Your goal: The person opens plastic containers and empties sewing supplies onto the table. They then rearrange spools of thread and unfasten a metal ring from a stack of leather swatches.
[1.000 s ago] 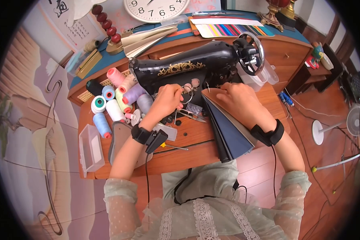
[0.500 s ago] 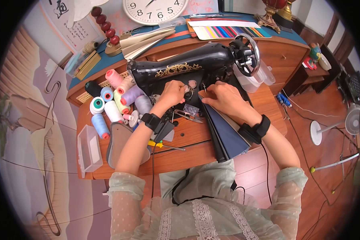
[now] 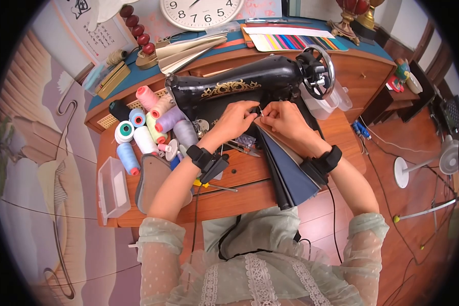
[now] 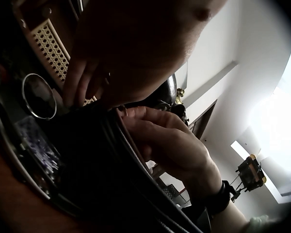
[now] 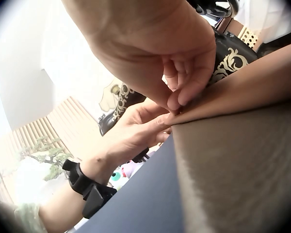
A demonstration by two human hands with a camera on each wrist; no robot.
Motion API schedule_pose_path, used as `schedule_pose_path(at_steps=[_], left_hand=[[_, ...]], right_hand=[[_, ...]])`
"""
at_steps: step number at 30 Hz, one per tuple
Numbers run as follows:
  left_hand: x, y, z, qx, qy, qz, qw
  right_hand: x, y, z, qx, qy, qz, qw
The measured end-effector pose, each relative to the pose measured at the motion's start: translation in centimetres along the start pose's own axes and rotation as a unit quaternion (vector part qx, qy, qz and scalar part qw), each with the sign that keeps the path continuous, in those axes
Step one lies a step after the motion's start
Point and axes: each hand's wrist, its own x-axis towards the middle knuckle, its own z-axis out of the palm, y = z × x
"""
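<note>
A fanned bundle of leather-like swatches (image 3: 290,166), blue, brown and black, lies with its narrow corner under the sewing machine's arm. My right hand (image 3: 286,121) pinches a small metal fitting (image 3: 261,111) at that corner, thumb against forefinger. My left hand (image 3: 233,122) meets it from the other side, its thumb (image 5: 157,124) right at the brown swatch's corner in the right wrist view. The left forefinger reaches toward the fitting; whether the left fingers grip it I cannot tell. A silver ring (image 4: 39,96) shows beyond the left hand's fingers in the left wrist view.
The black sewing machine (image 3: 234,81) stands behind both hands. Several thread spools (image 3: 148,137) crowd its left side. Scissors (image 3: 246,148), a yellow-handled screwdriver (image 3: 217,187) and an open plastic box (image 3: 115,196) lie on the wooden table (image 3: 239,206). A colour card (image 3: 296,41) lies behind.
My left hand has moved right, from near the silver ring to the swatches' corner. My right fingers have drawn together at the small metal fitting. The swatches stay nearly in place.
</note>
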Motion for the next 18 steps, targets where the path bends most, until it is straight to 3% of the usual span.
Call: schedule_pose_path(at_steps=[2,5,10,12,18], left_hand=[[0.2,0.0,-0.1,-0.051,0.009,-0.020,0.998],[0.4,-1.1,0.2,-0.140,0.012,-0.049,0.989],[0.2,-0.9,0.1,-0.197,-0.010,-0.095,0.976],[0.0,-0.9,0.2,-0.164,0.038,-0.034,0.985],[-0.9,1.1,0.1,-0.261,0.066,-0.050,0.962]], right_hand=[[-0.6,-0.4,-0.3,0.134,-0.029,0.050,0.989],[-1.3,-1.2,-1.0,0.197,-0.046,0.037,0.979],[-1.9,-1.6,-1.5,0.229,-0.067,0.036,0.970],[-2.2,-1.7,-1.9,0.229,-0.078,0.044,0.969],[-2.2,-1.8,-3.0,0.239,-0.092,0.022,0.966]])
